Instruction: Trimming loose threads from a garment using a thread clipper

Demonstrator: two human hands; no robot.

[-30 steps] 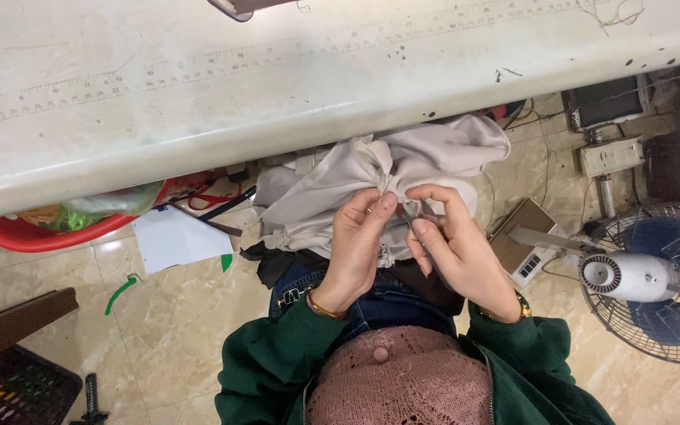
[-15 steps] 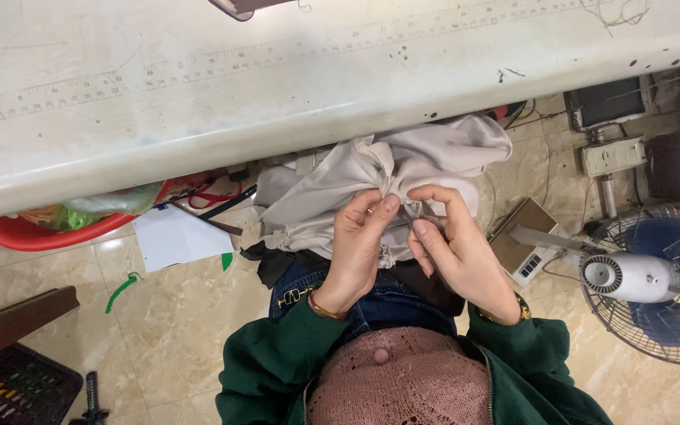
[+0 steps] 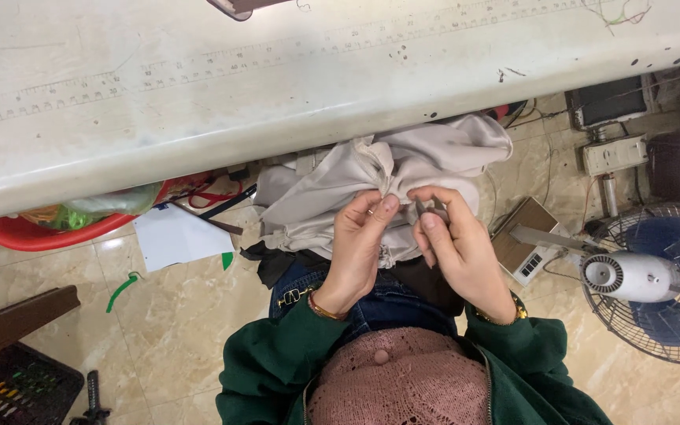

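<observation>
Beige fabric (image 3: 340, 197) is lying bunched on the lap below the table edge (image 3: 198, 149). Left hand (image 3: 360, 252) is pinching a fold shut; right hand (image 3: 454, 252) is gripping a small metal tool (image 3: 426, 208). Keep the fold taut.

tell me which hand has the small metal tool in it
The right hand: a thin grey metal tool shows between its fingertips, while the left hand only pinches the beige fabric.

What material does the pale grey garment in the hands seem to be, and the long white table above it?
The pale grey garment looks like thin woven cloth with a matte finish: it bunches into soft folds. The long white table seems a hard, smooth painted or laminated board, scuffed, with a printed ruler line; which exactly is unclear.
</observation>
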